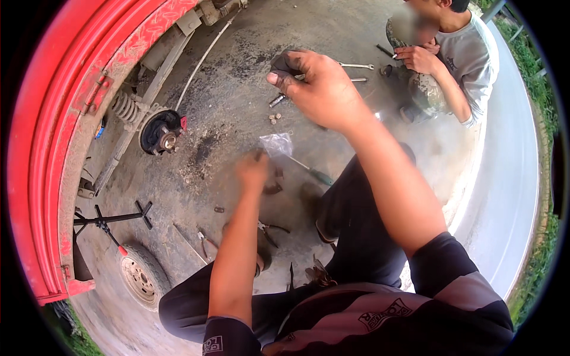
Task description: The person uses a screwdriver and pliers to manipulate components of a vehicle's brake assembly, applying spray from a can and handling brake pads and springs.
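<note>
My right hand (pixel 314 83) is raised over the middle of the ground with its fingers curled in toward the thumb. The fingers are blackened with grime, and whatever they may hold is hidden. Lower and to the left, my left hand (pixel 253 169) is smeared by motion, so its grip is unclear. Just beyond it is a clear plastic bag (pixel 276 144). A screwdriver with a green handle (pixel 321 176) points toward the bag. Close to my left hand lies a brownish curved piece (pixel 274 187), partly blurred.
A red vehicle (pixel 44 178) fills the left side, its bare wheel hub (pixel 163 133) exposed near a coil spring (pixel 124 108). A removed wheel (pixel 142 274), pliers (pixel 270 231) and a wrench (pixel 357 65) lie on the ground. Another person (pixel 463 65) crouches at the upper right.
</note>
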Motion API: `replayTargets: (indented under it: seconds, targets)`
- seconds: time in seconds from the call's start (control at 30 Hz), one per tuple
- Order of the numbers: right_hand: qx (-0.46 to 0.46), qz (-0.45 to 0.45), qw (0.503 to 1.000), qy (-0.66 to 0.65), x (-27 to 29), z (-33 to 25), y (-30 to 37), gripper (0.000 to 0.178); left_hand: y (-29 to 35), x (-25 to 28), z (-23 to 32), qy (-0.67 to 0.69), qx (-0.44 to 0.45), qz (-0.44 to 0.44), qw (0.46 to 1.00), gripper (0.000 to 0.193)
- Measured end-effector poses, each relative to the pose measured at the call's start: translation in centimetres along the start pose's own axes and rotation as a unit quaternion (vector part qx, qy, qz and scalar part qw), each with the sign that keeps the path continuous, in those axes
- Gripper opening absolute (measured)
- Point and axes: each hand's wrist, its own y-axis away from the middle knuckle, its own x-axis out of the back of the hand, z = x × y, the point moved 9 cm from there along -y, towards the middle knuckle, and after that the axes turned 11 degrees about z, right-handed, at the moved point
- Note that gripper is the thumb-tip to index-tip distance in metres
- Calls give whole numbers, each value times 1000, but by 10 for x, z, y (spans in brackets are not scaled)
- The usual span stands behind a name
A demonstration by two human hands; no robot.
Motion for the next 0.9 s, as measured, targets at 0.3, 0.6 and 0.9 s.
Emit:
replayTargets:
  seconds: [0.3, 0.6, 0.9]
  targets:
    - [-39, 0, 996, -77, 7, 10, -12, 33, -17, -94, 34, -170, -36, -94, 980, 30]
    - [-50, 21, 990, -132, 4, 9, -21, 28, -26, -88, 36, -132, -54, -46, 989, 36]
    - [-73, 19, 988, -135, 13, 8, -16, 31, 15, -165, -11, -6, 92, -54, 994, 45]
